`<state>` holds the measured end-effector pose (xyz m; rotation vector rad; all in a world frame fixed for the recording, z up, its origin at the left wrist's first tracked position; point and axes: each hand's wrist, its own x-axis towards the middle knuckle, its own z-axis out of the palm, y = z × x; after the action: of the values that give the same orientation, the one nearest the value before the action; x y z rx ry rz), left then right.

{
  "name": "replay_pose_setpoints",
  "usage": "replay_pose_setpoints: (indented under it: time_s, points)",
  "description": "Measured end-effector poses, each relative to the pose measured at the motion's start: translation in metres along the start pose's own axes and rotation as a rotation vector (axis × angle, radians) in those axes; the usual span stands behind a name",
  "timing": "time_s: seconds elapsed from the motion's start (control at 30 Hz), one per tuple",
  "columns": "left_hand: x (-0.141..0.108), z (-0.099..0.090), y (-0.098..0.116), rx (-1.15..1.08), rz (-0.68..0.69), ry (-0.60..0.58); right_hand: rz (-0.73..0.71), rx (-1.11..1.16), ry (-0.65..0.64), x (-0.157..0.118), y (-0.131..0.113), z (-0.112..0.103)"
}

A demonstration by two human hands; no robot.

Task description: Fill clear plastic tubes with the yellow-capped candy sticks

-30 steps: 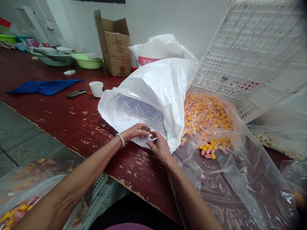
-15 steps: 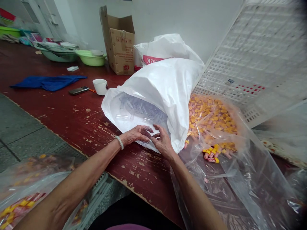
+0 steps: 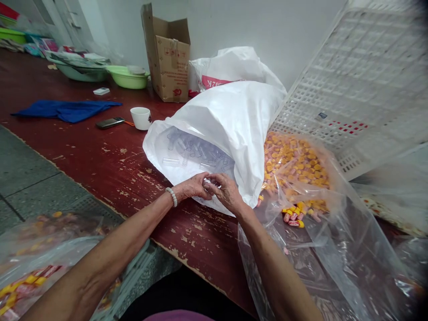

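My left hand (image 3: 192, 187), with a pale bead bracelet at the wrist, is closed at the mouth of a white woven sack (image 3: 230, 116). Its fingers curl around what looks like a small clear plastic tube, mostly hidden. Against its fingertips presses my right hand (image 3: 226, 194), fingers bent inward; whatever lies between them is largely covered. Inside the sack, many clear plastic tubes (image 3: 200, 149) lie loose on the white lining. One clear tube (image 3: 170, 162) rests near the sack's left lip.
Yellow-capped pieces (image 3: 294, 162) fill a clear plastic bag on the right, below a leaning white crate (image 3: 377, 89). A white cup (image 3: 141, 118), a phone (image 3: 110, 122), blue cloth (image 3: 67, 109), green basin (image 3: 129, 78) and open carton (image 3: 172, 67) stand leftward. More bagged pieces (image 3: 30, 285) sit lower left.
My hands have come together; the right fingers, spread and slightly apart before, now close in on the left fingertips. The sack and its tubes look the same.
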<state>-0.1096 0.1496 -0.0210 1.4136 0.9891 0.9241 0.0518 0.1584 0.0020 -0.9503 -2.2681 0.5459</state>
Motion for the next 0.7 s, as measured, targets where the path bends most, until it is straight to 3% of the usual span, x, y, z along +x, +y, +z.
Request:
replay_pose_setpoints:
  time_s: [0.23, 0.4, 0.53, 0.7]
  points:
    - [-0.005, 0.001, 0.003, -0.076, -0.123, -0.058, 0.079, 0.043, 0.214, -0.017, 0.001, 0.01]
    - [-0.012, 0.003, 0.01, -0.163, -0.17, -0.086, 0.026, -0.056, 0.243, -0.02, 0.001, 0.015]
    - [-0.014, 0.001, 0.015, -0.248, -0.241, -0.14, -0.024, -0.07, 0.257, -0.016, 0.002, 0.009]
    - [-0.019, -0.001, 0.014, -0.509, -0.407, -0.211, 0.033, -0.069, 0.47, -0.015, 0.0, -0.007]
